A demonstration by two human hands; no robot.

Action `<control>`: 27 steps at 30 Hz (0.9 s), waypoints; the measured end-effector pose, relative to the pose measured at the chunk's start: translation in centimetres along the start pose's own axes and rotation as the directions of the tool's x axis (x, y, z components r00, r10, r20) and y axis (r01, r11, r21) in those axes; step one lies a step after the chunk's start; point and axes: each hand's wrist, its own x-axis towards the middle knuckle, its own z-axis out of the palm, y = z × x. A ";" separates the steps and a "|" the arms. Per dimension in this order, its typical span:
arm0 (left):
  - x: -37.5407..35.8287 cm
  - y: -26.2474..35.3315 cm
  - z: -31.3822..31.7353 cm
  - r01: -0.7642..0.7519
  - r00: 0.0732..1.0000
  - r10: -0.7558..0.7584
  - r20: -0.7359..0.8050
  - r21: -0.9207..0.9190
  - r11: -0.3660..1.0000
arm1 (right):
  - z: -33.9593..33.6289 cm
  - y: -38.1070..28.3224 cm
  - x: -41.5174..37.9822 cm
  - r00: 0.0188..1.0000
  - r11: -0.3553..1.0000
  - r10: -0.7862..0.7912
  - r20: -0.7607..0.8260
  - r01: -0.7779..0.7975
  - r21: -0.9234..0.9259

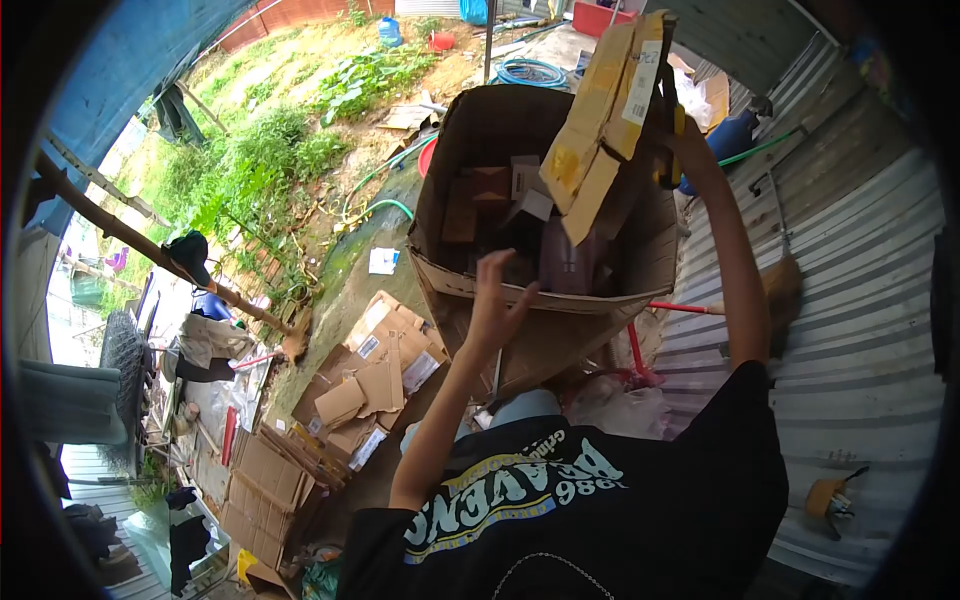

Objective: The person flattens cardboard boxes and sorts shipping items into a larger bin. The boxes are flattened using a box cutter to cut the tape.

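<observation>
A large open cardboard box (440,270) stands before me with several small boxes (490,187) inside, among them a purple-brown box (567,256). My left hand (496,304) hovers at its near rim, fingers spread and nothing in them. Raised over the box's right side is a flattened yellow-and-brown cardboard carton (606,115) with a white label. My right hand (686,148) grips at the carton's right edge, its fingers partly hidden. A yellow-and-black object (679,121) shows at the same hand; its kind is unclear.
Flattened cardboard pieces (375,375) lie on the ground at lower left. A broom (780,285) leans by the corrugated metal wall (860,260) on the right. Beyond the box is a coiled blue hose (532,73). A wooden pole (130,235) slants across the left.
</observation>
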 end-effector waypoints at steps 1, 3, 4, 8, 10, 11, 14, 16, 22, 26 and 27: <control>1.0 2.5 -1.0 -0.063 0.982 0.063 -0.178 0.006 0.998 | 1.3 -1.1 -1.6 0.998 0.991 -0.034 -0.053 0.041 0.130; 2.3 8.6 -3.3 -0.110 0.969 0.115 -0.219 0.037 0.993 | 4.5 -2.2 -3.9 0.994 0.962 -0.060 -0.092 0.082 0.260; 2.7 10.3 -4.3 -0.150 0.953 0.164 -0.253 0.072 0.986 | 6.4 -2.1 -4.7 0.988 0.957 -0.073 -0.134 0.107 0.268; 2.7 7.5 -7.9 -0.003 0.984 0.052 -0.173 0.268 0.963 | 13.2 -3.0 -6.3 0.997 0.929 -0.075 0.034 0.058 0.367; 1.1 7.2 -11.8 0.326 0.906 -0.243 -0.345 0.204 0.923 | 15.5 -3.4 -5.9 0.992 0.943 -0.093 0.084 0.061 0.327; -0.1 5.2 -14.4 0.396 0.851 -0.280 -0.444 0.193 0.898 | 16.8 -3.7 -5.6 0.988 0.958 -0.111 0.110 0.076 0.278; -4.4 0.8 -20.0 0.118 0.631 -0.349 -0.692 -0.359 0.926 | 21.1 -2.7 -5.4 0.944 0.927 -0.087 0.317 -0.040 0.373; -7.8 -0.8 -22.7 0.118 0.529 -0.423 -0.736 -0.430 0.895 | 26.0 -2.1 -6.7 0.924 0.871 -0.048 0.380 -0.148 0.469; -17.5 0.4 -25.0 0.817 0.453 0.173 -0.875 0.485 0.312 | 38.8 -4.6 -11.5 0.814 0.898 -0.104 0.572 -0.171 0.406; -20.4 3.7 -24.6 0.562 0.696 -0.169 -0.698 0.383 0.733 | 45.9 -7.7 -15.8 0.689 0.925 -0.124 0.714 -0.180 0.334; -21.2 3.8 -24.9 0.587 0.732 -0.282 -0.621 0.364 0.723 | 47.2 -8.0 -17.0 0.667 0.927 -0.123 0.735 -0.188 0.325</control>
